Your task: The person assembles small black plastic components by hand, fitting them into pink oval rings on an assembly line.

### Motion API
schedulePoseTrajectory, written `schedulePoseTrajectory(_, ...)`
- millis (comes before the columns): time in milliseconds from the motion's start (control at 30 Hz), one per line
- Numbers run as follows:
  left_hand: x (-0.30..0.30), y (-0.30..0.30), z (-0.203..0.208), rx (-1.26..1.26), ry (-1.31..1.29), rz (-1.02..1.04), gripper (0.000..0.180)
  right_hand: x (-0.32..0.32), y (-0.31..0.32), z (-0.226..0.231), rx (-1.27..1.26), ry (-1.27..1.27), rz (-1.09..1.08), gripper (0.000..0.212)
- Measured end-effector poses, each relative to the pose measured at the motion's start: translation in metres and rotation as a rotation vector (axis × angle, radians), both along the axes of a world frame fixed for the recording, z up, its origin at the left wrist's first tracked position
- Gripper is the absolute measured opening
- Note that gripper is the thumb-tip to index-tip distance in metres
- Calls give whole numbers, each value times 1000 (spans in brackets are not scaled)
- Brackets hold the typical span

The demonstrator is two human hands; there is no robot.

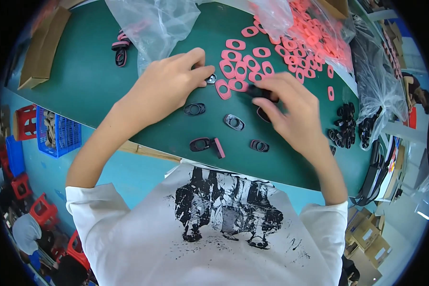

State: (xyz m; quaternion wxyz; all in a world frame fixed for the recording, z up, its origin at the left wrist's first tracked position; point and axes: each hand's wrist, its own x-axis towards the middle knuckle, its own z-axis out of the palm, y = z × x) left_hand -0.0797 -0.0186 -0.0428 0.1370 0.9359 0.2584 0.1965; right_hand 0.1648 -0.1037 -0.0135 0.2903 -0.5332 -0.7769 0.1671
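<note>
Left hand (169, 78) and right hand (293, 105) stand apart over the green worktop (95, 71), each busy with its own piece. Fingertips of the left touch a small shiny dark piece (211, 79) just beside the nearest pink ring (225, 96); whether they pinch it or merely rest on it, I cannot tell. Thumb and fingers of the right are closed on a black piece (260, 92), blurred, with its far side hidden by the hand.

To handle this well, I would keep the left hand low and take its piece by the outer edges, so the opening stays uncovered and its facing can be checked. Turning the right-hand piece to the same facing before the two hands come near each other should save fumbling. Light pressure seems wise, since the pink rings (314, 40) look thin and several overlap: lifting one by its rim ought to avoid dragging its neighbours.

Loose dark ovals (229, 118) lie between the forearms, with a pink-edged slab (219, 148) tilted against one near the front edge. A sleeve or wrist could sweep these, so raised wrists look the safer habit.
</note>
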Motion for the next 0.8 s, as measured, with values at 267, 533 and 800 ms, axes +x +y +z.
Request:
schedulePoseTrajectory(267,-1,-5,-3,-8,-78,40,19,-9,21,-22,176,-157,168,17)
schedulePoseTrajectory(533,3,2,1,2,-15,-48,16,-13,16,-16,178,-367,153,18)
schedulePoseTrajectory(800,-45,-55,26,-154,-14,251,26,41,-62,32,108,-112,-373,35)
